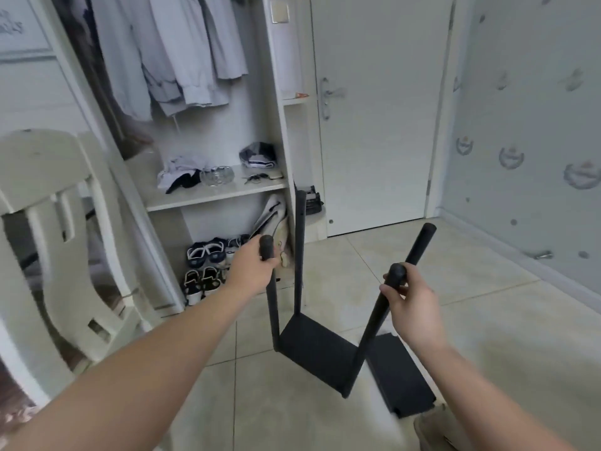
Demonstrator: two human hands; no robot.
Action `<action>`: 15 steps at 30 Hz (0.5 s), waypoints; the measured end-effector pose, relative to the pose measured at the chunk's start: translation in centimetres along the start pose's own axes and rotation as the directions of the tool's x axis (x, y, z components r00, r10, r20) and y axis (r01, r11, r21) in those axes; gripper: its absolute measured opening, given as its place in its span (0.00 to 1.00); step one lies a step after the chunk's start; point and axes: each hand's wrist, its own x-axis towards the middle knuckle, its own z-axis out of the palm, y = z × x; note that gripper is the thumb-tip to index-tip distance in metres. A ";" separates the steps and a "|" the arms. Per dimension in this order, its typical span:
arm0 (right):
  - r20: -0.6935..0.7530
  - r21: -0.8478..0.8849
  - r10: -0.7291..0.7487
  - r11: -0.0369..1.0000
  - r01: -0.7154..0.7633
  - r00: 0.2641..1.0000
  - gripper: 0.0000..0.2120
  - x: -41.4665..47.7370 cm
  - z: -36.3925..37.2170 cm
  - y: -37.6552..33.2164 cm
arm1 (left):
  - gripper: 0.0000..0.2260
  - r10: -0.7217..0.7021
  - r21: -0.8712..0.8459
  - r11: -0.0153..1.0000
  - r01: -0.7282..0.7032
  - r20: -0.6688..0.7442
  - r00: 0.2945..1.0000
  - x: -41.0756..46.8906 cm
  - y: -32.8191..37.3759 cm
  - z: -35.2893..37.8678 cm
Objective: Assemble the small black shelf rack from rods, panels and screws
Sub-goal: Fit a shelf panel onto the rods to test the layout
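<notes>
A partly built black rack stands on the tiled floor: a black panel (pixel 313 351) with black rods rising from its corners. My left hand (pixel 252 266) grips the top of the near left rod (pixel 271 307). My right hand (pixel 411 299) grips the top of the near right rod (pixel 370 333). Behind them the far left rod (pixel 300 249) and the far right rod (pixel 421 244) stand free. A second black panel (pixel 401 377) lies flat on the floor just right of the rack, under my right forearm.
An open white wardrobe (pixel 276 102) with hanging clothes, a shelf and shoes (pixel 208 265) stands straight ahead. A white chair (pixel 55 242) is close on the left. A closed white door (pixel 377 118) and a patterned wall (pixel 527 151) are to the right. A foot shows at bottom right.
</notes>
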 end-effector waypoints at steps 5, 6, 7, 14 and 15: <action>0.107 0.006 0.001 1.000 -0.002 0.994 0.14 -1.7 7.3 -0.5 | 0.13 -0.103 0.062 0.992 0.109 -0.082 0.991 -3.5 -7.6 -4.5; 0.121 -0.006 0.003 1.000 -0.002 0.993 0.13 -1.9 8.6 -0.5 | 0.10 -0.118 0.073 0.989 0.126 -0.101 0.988 -4.1 -8.8 -5.0; 0.133 -0.020 0.001 1.000 0.002 0.991 0.13 -2.1 9.8 -0.5 | 0.08 -0.137 0.085 0.985 0.147 -0.121 0.983 -4.6 -9.9 -5.4; 0.129 -0.046 0.010 0.999 -0.005 0.992 0.15 -2.6 16.5 0.7 | 0.08 -0.221 0.096 0.965 0.245 -0.208 0.953 -6.1 -15.7 -5.8; 0.122 -0.053 0.009 0.999 -0.003 0.992 0.15 -2.5 17.2 0.9 | 0.09 -0.234 0.086 0.962 0.257 -0.215 0.948 -6.3 -16.3 -5.6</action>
